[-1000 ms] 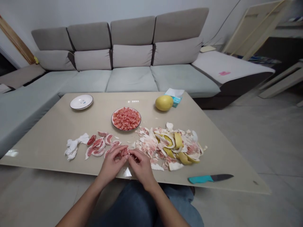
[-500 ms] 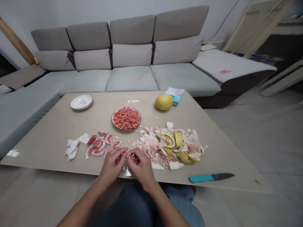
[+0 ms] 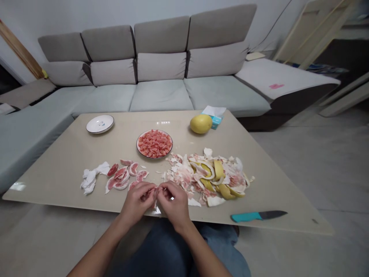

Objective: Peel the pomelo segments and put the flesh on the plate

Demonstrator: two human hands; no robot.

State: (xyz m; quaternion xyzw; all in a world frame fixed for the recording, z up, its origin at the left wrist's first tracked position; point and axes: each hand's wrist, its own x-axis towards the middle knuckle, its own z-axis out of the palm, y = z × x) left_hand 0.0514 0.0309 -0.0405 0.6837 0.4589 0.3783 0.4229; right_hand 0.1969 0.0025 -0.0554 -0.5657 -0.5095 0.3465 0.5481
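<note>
My left hand and my right hand meet over the near edge of the beige table, both pinched on one pink pomelo segment between their fingertips. Several more pink segments lie on the table just left of my hands. A pile of white pith and yellow peel spreads to the right. Beyond my hands stands a plate of peeled pink flesh.
A knife with a teal handle lies near the front right edge. A whole yellow pomelo and a tissue pack sit at the back, an empty white plate at the back left, crumpled tissue at the left. A grey sofa stands behind.
My hands have stayed at the same spot; the fingers have shifted slightly on the segment, drawing closer over it. The view has tilted a little.
</note>
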